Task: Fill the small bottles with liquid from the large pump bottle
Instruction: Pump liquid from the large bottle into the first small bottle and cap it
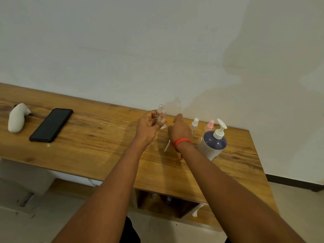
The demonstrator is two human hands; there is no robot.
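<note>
Small clear plastic bottle (161,116), uncapped, upright; my left hand (149,127) is gripping it above the wooden tabletop (105,137); my right hand (179,131) is reaching alongside, fingers straight, holding nothing; the large white-and-navy pump bottle (213,144) is standing rightward, nearer my right hand.

A long wooden table (91,155) stands against a plain pale wall (157,50). Toward its left end a black phone (51,125) lies flat, screen up. Just beside it, further left, sits a lumpy white object (16,118); I cannot tell what it is. Under the tabletop an open cubby (166,206) is dim inside. At right, a dark baseboard (294,183) meets the pale floor (298,207).
</note>
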